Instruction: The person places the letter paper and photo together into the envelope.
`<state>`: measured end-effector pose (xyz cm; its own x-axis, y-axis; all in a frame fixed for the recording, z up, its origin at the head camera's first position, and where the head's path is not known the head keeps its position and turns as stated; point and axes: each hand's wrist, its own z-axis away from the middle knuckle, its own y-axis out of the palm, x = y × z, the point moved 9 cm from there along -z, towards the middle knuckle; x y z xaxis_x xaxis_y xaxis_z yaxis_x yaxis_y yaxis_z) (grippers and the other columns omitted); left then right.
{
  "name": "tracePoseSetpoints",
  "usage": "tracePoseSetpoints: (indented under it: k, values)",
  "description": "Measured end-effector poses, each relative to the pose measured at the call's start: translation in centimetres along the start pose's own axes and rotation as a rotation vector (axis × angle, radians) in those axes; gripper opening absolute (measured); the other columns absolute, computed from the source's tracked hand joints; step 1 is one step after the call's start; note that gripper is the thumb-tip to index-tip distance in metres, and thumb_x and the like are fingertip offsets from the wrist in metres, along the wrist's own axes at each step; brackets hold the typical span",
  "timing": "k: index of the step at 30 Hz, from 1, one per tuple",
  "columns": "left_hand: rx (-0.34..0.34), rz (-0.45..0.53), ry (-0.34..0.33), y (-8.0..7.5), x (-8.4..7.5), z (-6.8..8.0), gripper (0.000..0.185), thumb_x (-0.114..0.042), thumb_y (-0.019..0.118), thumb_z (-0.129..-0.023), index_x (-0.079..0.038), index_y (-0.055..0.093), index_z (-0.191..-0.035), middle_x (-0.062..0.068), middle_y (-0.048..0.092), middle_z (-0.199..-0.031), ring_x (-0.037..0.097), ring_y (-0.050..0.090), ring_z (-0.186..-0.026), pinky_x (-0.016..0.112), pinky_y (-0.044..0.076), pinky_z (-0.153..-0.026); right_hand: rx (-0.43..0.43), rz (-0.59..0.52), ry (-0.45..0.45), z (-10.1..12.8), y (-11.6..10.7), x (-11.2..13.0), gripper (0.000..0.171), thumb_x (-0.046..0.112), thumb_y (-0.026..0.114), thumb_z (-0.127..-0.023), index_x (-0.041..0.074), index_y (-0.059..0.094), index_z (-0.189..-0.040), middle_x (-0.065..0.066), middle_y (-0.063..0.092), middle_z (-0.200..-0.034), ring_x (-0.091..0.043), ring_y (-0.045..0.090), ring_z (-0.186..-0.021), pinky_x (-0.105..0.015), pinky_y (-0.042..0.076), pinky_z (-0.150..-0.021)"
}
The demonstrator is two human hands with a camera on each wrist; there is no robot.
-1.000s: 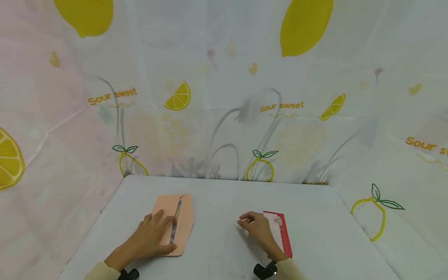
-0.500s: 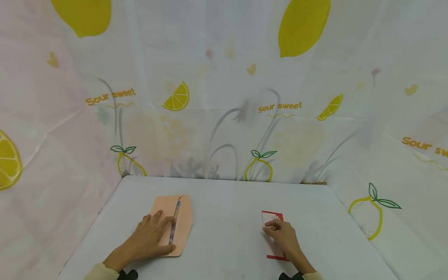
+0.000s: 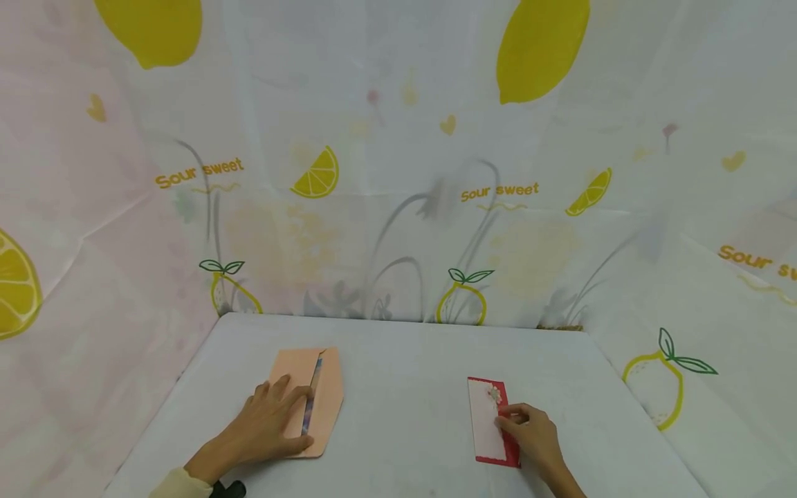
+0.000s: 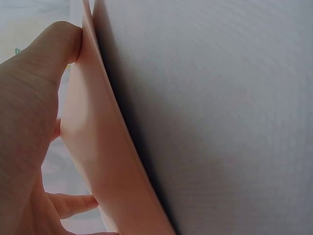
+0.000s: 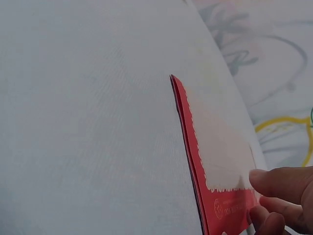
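A peach envelope (image 3: 326, 387) lies on the white table (image 3: 398, 373) at the left, flap side up, with a bluish strip showing along the flap's edge. My left hand (image 3: 277, 408) lies flat on it with straight fingers; in the left wrist view the thumb (image 4: 49, 58) touches the envelope (image 4: 98, 161) at its edge. To the right lies a red card (image 3: 484, 422) with a white lace panel and a small flower. My right hand (image 3: 519, 423) pinches the card's right edge near its close end; the thumb (image 5: 281, 181) sits on top of the card (image 5: 215, 147).
A white curtain printed with lemons and "Sour sweet" (image 3: 501, 190) closes off the back and both sides of the table. Bare tabletop lies between the envelope and the card. A black wrist mount (image 3: 227, 490) shows at the bottom left.
My right hand has moved from the card's left side across to its right edge and taken hold there, uncovering the white panel. The left hand and envelope have not moved.
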<state>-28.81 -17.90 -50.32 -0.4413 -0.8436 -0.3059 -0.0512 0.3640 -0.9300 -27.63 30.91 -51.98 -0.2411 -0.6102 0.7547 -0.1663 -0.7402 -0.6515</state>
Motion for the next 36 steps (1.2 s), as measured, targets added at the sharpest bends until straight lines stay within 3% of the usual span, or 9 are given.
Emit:
tracePoseSetpoints:
  k: [6,15,24,36]
  values:
    - [0.008,0.004,-0.006,0.1,0.08,0.04,0.071,-0.075,0.073,-0.077,-0.034,0.052,-0.132,0.029,0.044,-0.145,0.059,0.047,-0.118,0.072,0.043,-0.083,-0.025,0.031,0.019,0.07,-0.65,-0.25,0.04,0.022,0.082,-0.087,-0.006,0.07,-0.112,-0.006,0.064,-0.082,-0.021,0.055,-0.077,-0.031,0.046,-0.061]
    - [0.0,0.0,-0.002,0.09,0.09,0.21,0.073,-0.074,0.074,-0.077,-0.031,0.054,-0.133,0.029,0.045,-0.144,0.058,0.048,-0.116,0.071,0.044,-0.083,0.034,0.067,0.086,-0.1,-0.33,-0.57,0.055,0.032,0.088,-0.08,-0.01,0.068,-0.109,-0.011,0.063,-0.086,-0.024,0.056,-0.082,-0.032,0.048,-0.065]
    - [-0.006,0.002,0.0,0.05,0.04,0.18,0.073,-0.074,0.074,-0.077,-0.031,0.055,-0.132,0.029,0.045,-0.144,0.059,0.048,-0.117,0.072,0.043,-0.083,0.053,0.078,0.084,-0.35,-0.21,-0.77,0.048,0.032,0.09,-0.079,-0.007,0.069,-0.097,-0.012,0.067,-0.088,-0.028,0.059,-0.086,-0.038,0.051,-0.068]
    - [-0.015,-0.003,0.012,-0.02,-0.07,0.01,0.073,-0.074,0.075,-0.077,-0.03,0.055,-0.132,0.029,0.046,-0.143,0.061,0.048,-0.116,0.073,0.043,-0.082,-0.01,0.11,0.027,-0.17,-0.48,-0.05,0.041,0.024,0.091,-0.078,-0.003,0.065,-0.093,-0.007,0.068,-0.083,-0.02,0.062,-0.075,-0.032,0.049,-0.061]
